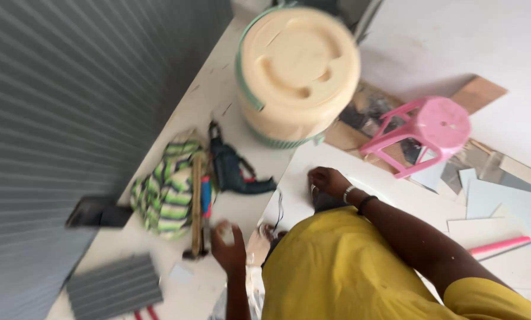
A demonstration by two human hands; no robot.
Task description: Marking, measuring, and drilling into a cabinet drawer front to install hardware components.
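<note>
our left hand (230, 249) is low in the picture, held up over the floor with the fingers bent in a little. there seems to be something small and pale in it, but the picture is too blurry for us to tell what it is or if we grip it. our left arm goes straight down to the bottom edge.

our right hand (329, 181) is further up, lying palm down on a white board (298, 178) on the floor. the fingers are spread loose and do not close on anything. there are bands on the wrist. our right arm runs long from the yellow shirt (336, 272), with the elbow out to the side. our two hands are apart.

just beside the left hand lies a wooden stick (197, 201), and next to it a green striped bag (165, 192). a dark drill (233, 169) lies between the bag and the white board. above them stands a big cream bucket with a lid (298, 68). a pink stool (428, 130) stands well off to the right, on scraps of board. a pink rod (499, 245) lies near our right elbow. a grey ribbed panel (114, 287) lies at the bottom left, near a grey ribbed wall (58, 89).
</note>
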